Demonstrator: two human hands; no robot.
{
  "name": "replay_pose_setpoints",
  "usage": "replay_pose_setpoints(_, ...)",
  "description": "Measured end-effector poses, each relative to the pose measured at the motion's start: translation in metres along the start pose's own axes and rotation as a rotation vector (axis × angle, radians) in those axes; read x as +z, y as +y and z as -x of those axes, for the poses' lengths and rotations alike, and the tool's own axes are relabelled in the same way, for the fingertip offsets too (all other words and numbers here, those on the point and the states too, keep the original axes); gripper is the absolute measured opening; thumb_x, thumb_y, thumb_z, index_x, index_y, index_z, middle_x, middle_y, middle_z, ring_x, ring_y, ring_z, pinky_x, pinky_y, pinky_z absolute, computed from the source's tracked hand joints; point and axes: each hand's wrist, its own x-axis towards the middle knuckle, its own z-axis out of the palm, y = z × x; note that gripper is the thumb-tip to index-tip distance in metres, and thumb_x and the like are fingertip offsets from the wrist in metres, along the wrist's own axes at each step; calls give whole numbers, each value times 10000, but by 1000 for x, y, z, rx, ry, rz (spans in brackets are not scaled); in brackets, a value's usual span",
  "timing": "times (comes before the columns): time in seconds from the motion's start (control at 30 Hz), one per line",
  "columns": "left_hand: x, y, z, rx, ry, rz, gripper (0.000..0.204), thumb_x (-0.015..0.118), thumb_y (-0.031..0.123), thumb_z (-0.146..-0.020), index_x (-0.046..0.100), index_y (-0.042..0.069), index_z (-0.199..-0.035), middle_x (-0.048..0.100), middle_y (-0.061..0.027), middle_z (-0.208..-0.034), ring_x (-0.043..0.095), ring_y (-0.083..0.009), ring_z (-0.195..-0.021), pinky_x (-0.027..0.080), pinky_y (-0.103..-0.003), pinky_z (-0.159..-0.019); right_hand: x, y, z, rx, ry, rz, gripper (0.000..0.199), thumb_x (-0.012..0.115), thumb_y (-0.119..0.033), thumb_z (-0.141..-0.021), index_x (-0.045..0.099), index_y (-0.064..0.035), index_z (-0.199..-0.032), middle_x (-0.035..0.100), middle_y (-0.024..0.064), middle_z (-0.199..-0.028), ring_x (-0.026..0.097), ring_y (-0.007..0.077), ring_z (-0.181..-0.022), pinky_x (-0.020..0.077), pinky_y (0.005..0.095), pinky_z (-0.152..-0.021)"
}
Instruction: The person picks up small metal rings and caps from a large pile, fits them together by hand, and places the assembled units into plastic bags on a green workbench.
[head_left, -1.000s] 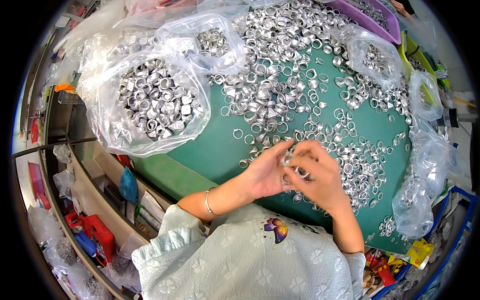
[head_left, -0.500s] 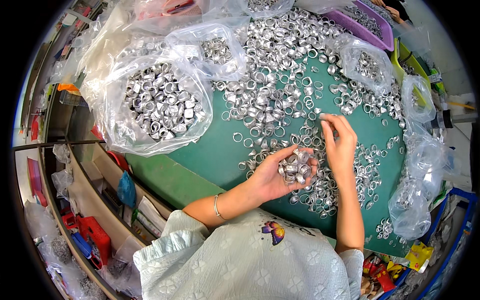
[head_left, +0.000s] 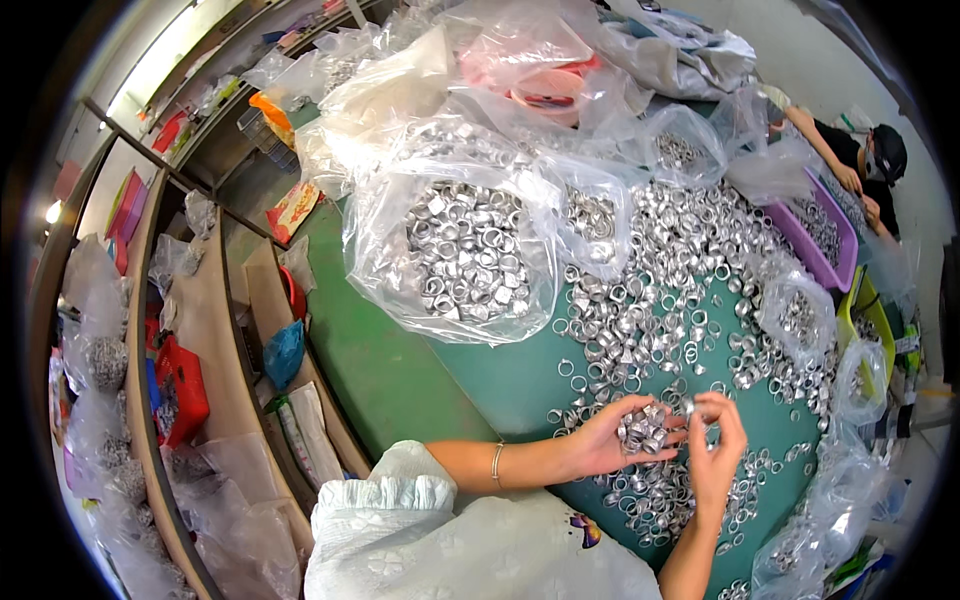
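Rings [head_left: 643,428] lie heaped in the left hand [head_left: 606,442].

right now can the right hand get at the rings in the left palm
Probably yes: the right hand is close beside the left hand, whose upturned palm leaves the rings uncovered, though the right hand pinches one ring.
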Motion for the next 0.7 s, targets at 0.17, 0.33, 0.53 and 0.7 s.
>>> replay_pose_setpoints(0.17,-4,-2,-7,19,-66,55,262,493,279,-934,613,61,-1015,635,-114,-1065,592,-276,-1060,440,-456,-965,6,-13,13,-229,-61,247,178,639,24,-725,569,5,-888,606,130,-982,531,325,-970,397,404,-852)
replay_pose_setpoints(0.33,-5,-5,-7,53,-4,170,225,558,264,-908,606,53,-972,625,-115,-1019,598,-253,-999,473,-405,-929,8,-21,20,-223,40,156,180,636,26,-748,584,11,-920,600,140,-963,539,324,-937,414,406,-850)
replay_pose_setpoints(0.53,11,21,26,271,17,186,193,589,229,-885,592,45,-941,609,-132,-1010,591,-268,-971,529,-407,-826,10,-25,28,-175,92,10,100,611,40,-781,597,31,-880,609,142,-893,575,269,-815,457,344,-766)
replay_pose_setpoints(0.7,41,83,71,861,-9,-157,169,577,223,-886,582,55,-910,614,-124,-957,604,-237,-896,534,-394,-810,9,-23,38,-114,81,-73,56,605,41,-790,607,34,-845,620,125,-824,591,227,-749,462,311,-715)
